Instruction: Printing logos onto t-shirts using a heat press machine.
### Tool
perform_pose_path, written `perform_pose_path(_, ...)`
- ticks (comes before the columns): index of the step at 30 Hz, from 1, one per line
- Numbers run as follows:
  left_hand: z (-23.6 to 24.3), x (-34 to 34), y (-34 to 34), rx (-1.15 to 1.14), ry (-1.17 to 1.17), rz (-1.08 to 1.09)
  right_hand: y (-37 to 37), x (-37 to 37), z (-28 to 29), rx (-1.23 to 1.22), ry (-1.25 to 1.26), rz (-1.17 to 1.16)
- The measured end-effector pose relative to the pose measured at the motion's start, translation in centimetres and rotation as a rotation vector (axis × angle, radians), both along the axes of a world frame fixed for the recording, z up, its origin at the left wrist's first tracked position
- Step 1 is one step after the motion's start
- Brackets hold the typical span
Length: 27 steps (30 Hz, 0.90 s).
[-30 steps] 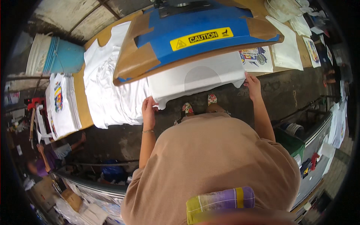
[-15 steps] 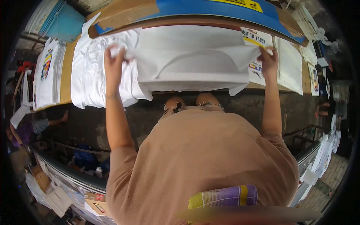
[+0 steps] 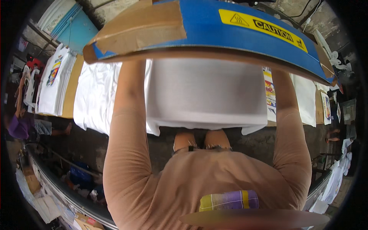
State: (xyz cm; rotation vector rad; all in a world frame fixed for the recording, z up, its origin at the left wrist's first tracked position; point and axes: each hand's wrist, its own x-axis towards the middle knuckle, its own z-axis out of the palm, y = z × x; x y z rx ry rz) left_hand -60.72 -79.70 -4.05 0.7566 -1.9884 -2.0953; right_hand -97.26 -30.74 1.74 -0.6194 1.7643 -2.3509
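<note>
Head view: since half a second ago both arms have pushed further forward, so the hands that then gripped the shirt's near corners are now out of sight beneath the raised blue heat-press lid with brown padded cover. The left forearm and the right forearm each run up to the lid's lower edge and vanish there; whether the fingers are spread or closed on the cloth cannot be told. The lid itself fills more of the upper picture than before.

The plain white cotton shirt lies flat on the lower plate under the lid, between the two forearms, its near hem hanging over the plate's front edge above the person's knees.

On the lid's blue face, upper right, sits a long yellow rectangular warning sticker with a triangle symbol. Just beside the right forearm lies a printed transfer sheet in yellow, red and blue, partly covered by the shirt. To the left, a heap of white shirts rests on the bench, and beyond it a neat stack of white shirts with a coloured chest print. At the far right edge lies another small printed sheet.
</note>
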Motion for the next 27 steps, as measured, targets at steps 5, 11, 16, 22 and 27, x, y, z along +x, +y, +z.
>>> perform_pose_path(5, -2.1, 0.7, 0.0, 0.088, -0.081, -0.024, -0.8, -1.1, -1.5, 0.001, -0.022, -0.028)
perform_pose_path(11, -3.8, 2.2, 0.7, 0.154, -0.131, -0.032, -0.8, -1.2, -2.9, 0.020, -0.042, -0.040)
perform_pose_path(16, -4.3, 3.7, 1.6, 0.198, -0.161, -0.027, -0.3, -0.5, -3.1, 0.068, -0.064, -0.039)
perform_pose_path(22, -5.1, 5.4, 2.6, 0.251, -0.183, -0.021, 1.8, 1.5, -3.2, 0.142, -0.103, -0.025)
perform_pose_path(27, -5.0, 6.3, 3.8, 0.282, -0.183, -0.038, 5.8, 5.6, -4.9, 0.263, -0.167, -0.015)
